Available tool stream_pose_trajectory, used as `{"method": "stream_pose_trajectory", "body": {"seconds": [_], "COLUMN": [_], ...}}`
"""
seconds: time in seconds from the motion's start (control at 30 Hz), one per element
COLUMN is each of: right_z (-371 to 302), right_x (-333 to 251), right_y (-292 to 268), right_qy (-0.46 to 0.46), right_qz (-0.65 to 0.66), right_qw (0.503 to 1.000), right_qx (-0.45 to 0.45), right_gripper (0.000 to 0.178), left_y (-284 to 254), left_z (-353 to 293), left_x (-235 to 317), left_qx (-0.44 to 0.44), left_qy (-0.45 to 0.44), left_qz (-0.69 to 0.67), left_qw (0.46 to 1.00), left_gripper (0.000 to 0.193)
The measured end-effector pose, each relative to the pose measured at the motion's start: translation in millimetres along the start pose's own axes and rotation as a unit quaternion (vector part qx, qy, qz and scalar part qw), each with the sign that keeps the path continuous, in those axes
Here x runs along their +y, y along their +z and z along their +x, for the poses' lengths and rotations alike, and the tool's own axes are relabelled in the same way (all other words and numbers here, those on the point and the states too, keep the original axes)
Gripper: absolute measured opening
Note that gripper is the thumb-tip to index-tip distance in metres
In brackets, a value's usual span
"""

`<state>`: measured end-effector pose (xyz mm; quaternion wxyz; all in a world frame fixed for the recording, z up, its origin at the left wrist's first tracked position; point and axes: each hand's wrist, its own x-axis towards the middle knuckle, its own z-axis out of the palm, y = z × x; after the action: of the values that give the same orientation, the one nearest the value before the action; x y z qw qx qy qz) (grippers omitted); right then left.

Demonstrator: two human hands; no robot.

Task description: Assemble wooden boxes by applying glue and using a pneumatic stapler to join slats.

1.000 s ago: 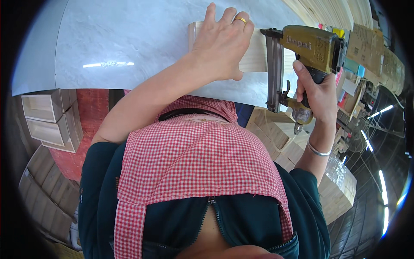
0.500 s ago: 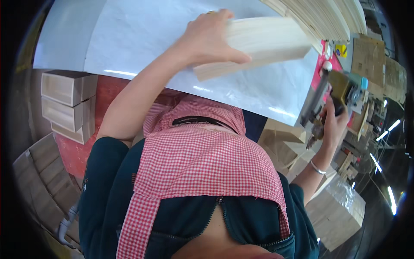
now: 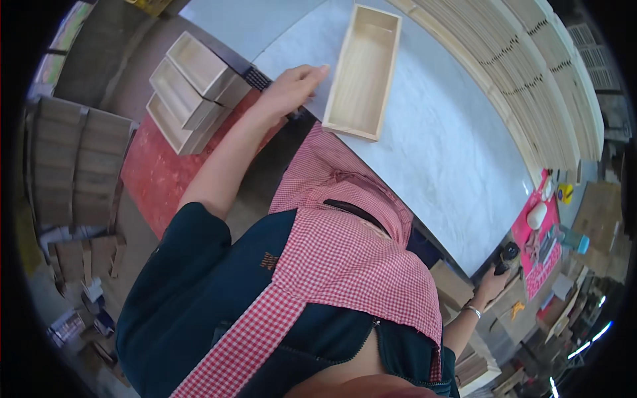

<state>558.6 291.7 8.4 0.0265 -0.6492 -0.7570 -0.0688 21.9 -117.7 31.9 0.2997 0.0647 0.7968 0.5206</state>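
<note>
A shallow, open-topped box of pale wood (image 3: pixel 363 73) lies on the white marbled tabletop (image 3: pixel 444 132), its hollow side up. Just left of it is my left hand (image 3: pixel 292 91), with nothing in it. Its fingers stretch toward the box, and a small gap shows between. Low at the right, beside the table's corner, my right hand (image 3: pixel 491 286) is closed around a dark nail gun (image 3: pixel 507 259). Much of the tool is hidden or too small to make out now.
Several similar boxes (image 3: pixel 192 86) stand stacked on a red surface (image 3: pixel 156 176) at the left. Long rows of thin wooden boards (image 3: pixel 524 73) line the table's far right edge. Beyond the right corner, a pink mat (image 3: pixel 541 275) holds small items near a teal-capped bottle (image 3: pixel 574 240).
The box, tilted in my left hand before, now rests on the table and that hand has moved off it to the left. My right hand has lowered the nail gun. The view has turned.
</note>
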Motion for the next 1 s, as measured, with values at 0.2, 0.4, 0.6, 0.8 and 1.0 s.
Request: {"method": "stream_pose_trajectory", "body": {"seconds": [0.2,0.4,0.6,0.8,1.0], "right_z": [22.5,6.7,19.8,4.9,3.2], "right_x": [16.3,31.4,-4.5,-81.8,-122.7], "right_y": [39.0,16.9,10.9,-28.1,-30.1], "right_qy": [-0.044,-0.126,-0.021,-0.030,-0.125], "right_qz": [0.064,0.101,0.145,0.114,0.134], "right_qw": [0.995,0.977,0.985,0.990,0.973], "right_qx": [0.059,0.142,0.093,0.083,0.138], "right_gripper": [0.059,0.052,0.060,0.050,0.042], "left_y": [34.1,-3.1,-163.0,-275.0,-291.9], "left_z": [16.1,-33.7,-84.0,-130.1,-103.8], "left_x": [-26.0,-20.0,-137.2,-226.2,-302.3], "left_qx": [0.069,0.141,0.501,0.609,0.591], "left_qy": [0.117,0.055,0.015,-0.095,-0.118], "left_qz": [0.171,-0.068,-0.010,0.054,-0.002], "left_qw": [0.976,0.986,0.865,0.786,0.798], "left_gripper": [0.050,0.030,0.031,0.038,0.038]}}
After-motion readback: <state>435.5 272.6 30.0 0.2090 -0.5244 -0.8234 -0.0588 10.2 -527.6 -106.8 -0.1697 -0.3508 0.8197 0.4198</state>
